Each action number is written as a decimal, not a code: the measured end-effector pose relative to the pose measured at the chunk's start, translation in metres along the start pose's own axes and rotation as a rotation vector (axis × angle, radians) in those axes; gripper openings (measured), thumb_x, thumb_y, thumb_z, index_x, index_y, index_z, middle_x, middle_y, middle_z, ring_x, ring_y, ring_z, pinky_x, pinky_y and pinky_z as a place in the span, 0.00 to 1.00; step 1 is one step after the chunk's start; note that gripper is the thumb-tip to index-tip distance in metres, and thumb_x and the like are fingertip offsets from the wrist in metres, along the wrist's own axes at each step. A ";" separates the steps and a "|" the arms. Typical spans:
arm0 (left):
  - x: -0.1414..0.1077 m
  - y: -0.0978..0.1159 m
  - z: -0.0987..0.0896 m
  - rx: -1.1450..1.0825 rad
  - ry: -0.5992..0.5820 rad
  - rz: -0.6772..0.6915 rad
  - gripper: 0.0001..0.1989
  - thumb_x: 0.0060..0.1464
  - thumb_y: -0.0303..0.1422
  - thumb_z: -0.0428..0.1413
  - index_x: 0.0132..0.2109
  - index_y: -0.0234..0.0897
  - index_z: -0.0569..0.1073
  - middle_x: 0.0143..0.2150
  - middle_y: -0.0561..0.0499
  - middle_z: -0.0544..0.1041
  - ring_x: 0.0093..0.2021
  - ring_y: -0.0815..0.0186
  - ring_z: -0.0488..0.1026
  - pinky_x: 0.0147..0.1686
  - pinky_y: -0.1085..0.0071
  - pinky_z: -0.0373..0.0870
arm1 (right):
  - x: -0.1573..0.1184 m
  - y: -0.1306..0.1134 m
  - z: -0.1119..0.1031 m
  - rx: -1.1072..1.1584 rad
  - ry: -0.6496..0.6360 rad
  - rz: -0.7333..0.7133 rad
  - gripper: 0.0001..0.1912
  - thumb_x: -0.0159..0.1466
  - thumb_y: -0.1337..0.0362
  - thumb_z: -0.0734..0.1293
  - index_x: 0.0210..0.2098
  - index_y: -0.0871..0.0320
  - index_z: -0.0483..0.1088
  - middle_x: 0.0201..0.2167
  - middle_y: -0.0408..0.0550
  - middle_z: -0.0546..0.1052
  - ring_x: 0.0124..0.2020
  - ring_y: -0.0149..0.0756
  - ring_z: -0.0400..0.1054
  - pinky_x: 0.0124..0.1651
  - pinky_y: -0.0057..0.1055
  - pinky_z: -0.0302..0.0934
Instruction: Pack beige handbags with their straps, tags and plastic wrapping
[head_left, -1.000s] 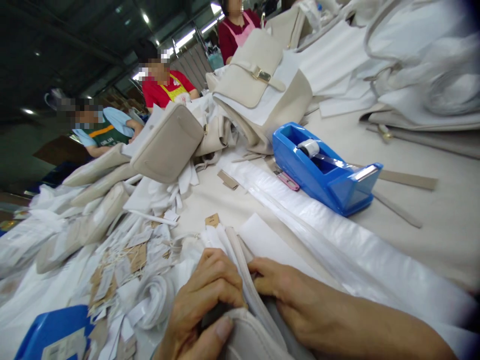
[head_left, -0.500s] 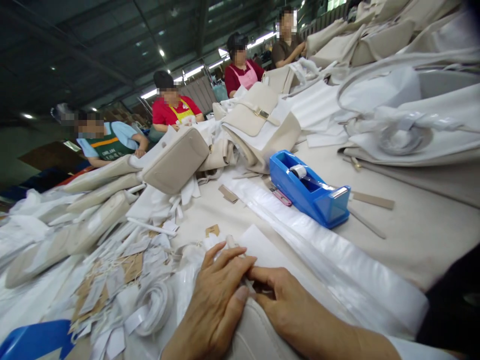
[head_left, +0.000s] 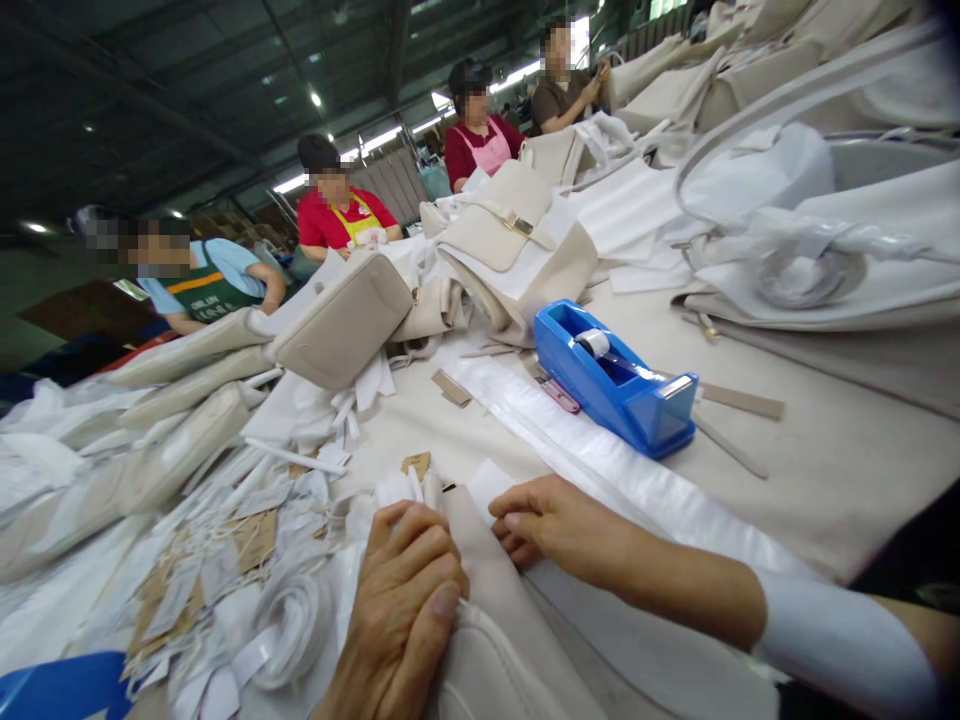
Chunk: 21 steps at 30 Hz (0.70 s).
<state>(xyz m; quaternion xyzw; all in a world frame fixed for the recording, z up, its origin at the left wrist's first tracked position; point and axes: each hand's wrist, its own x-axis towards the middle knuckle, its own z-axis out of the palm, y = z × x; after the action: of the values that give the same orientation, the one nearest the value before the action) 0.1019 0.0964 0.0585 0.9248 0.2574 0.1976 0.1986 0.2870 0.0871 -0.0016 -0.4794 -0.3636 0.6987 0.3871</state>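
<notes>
Curled fingers make up the grip of my left hand, clamped on the stitched edge of a beige leather-look bag, which lies right in front of me at the bottom of the view. My right hand is just beside it, above the bag's smooth beige flap, fingers bent; I cannot tell whether they pinch anything. Nor can I see into the bag, since my left hand covers that part.

Ahead on the pale tabletop, a blue plastic tape dispenser carries a roll of clear tape in its open well, with a small pink cutter near its left side. Farther off, a beige bag with a gold buckle rests over white sheets and another beige panel. To its left, a boxy beige bag lies tipped, base facing me, white paper strips poking out beneath.

Near my left hand sit a coiled white band and a heap of brown and white paper tags with strings. Beyond everything, four people stand or sit at work.
</notes>
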 end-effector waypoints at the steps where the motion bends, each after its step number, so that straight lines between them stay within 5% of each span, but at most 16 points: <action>1: -0.001 0.000 -0.001 -0.007 0.017 0.001 0.14 0.63 0.24 0.38 0.31 0.39 0.62 0.29 0.51 0.65 0.40 0.61 0.64 0.50 0.57 0.51 | 0.003 -0.005 0.000 -0.002 -0.037 0.052 0.09 0.53 0.73 0.59 0.27 0.63 0.70 0.23 0.45 0.73 0.26 0.29 0.68 0.34 0.27 0.65; 6: -0.006 -0.003 -0.003 -0.039 0.092 -0.003 0.15 0.63 0.25 0.38 0.31 0.39 0.63 0.30 0.51 0.66 0.41 0.60 0.63 0.50 0.57 0.51 | 0.009 -0.019 -0.002 -0.038 -0.228 0.101 0.05 0.51 0.69 0.62 0.23 0.63 0.70 0.23 0.44 0.73 0.23 0.27 0.65 0.32 0.26 0.63; 15: -0.011 -0.006 -0.008 -0.073 0.177 0.011 0.16 0.64 0.27 0.38 0.30 0.39 0.64 0.29 0.50 0.68 0.41 0.59 0.64 0.50 0.56 0.51 | 0.020 -0.022 0.009 0.089 -0.255 0.104 0.13 0.51 0.64 0.72 0.19 0.61 0.63 0.15 0.35 0.61 0.18 0.21 0.53 0.24 0.23 0.49; 21: -0.017 -0.007 -0.011 -0.059 0.235 -0.033 0.18 0.65 0.30 0.39 0.29 0.39 0.66 0.29 0.49 0.70 0.40 0.58 0.64 0.52 0.55 0.52 | 0.031 -0.012 0.022 0.217 -0.265 0.150 0.21 0.39 0.63 0.79 0.20 0.60 0.63 0.18 0.36 0.66 0.25 0.27 0.63 0.33 0.26 0.57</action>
<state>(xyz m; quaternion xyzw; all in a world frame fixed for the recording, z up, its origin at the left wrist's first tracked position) 0.0808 0.0955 0.0601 0.8847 0.2881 0.3086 0.1976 0.2612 0.1169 0.0031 -0.3642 -0.2974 0.8177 0.3321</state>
